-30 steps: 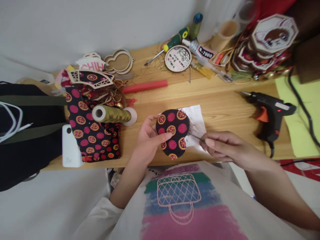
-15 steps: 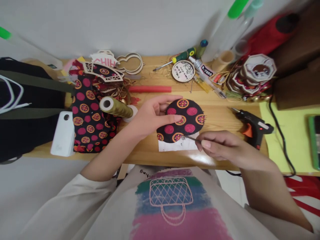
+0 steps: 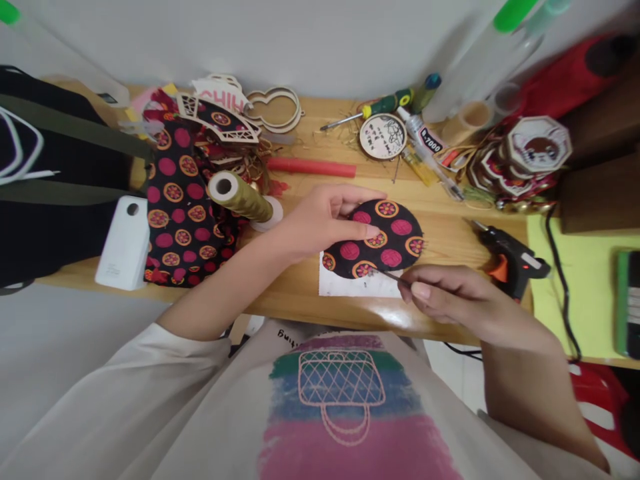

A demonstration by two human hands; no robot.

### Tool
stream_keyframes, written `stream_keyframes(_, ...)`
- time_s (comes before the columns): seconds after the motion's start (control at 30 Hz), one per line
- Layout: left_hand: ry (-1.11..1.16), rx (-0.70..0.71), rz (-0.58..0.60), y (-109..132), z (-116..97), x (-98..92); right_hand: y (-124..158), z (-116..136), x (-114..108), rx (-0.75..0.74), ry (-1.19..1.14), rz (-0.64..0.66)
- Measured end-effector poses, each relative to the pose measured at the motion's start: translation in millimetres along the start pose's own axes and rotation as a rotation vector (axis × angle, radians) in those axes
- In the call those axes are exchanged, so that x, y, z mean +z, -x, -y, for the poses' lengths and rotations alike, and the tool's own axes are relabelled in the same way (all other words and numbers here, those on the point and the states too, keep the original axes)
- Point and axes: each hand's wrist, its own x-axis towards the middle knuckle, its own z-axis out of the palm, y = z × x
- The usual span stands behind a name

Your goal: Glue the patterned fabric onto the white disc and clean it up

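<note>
A round piece of black fabric (image 3: 395,257) with pink and orange flower medallions is in my left hand (image 3: 335,223). My thumb lies on its face and the fingers go behind it. My right hand (image 3: 450,293) pinches a thin dark tool, perhaps tweezers (image 3: 393,275), whose tip touches the fabric's lower edge. Beneath the fabric lies a sheet of white paper (image 3: 345,285) on the wooden table (image 3: 280,287). What the tip grips, if anything, is too small to tell.
To the left stand a gold thread spool (image 3: 243,197), folded matching cloth (image 3: 175,220) and a white power bank (image 3: 123,243). A black glue gun (image 3: 513,257) lies right of my right hand. Behind are a red stick (image 3: 313,167), a screwdriver (image 3: 370,109) and a B-7000 glue tube (image 3: 420,133).
The whole view has shifted slightly, so things sit a little differently in it. Both hands keep their hold, and the tool's tip stays at the fabric's lower edge.
</note>
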Motion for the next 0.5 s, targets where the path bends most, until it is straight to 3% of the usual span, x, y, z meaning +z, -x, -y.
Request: stream_keyframes(0.5,0.04,0.018,0.002,-2.9,5.5,-1.3,-4.5,0.9,1.1,-0.051,0.017,-0.02)
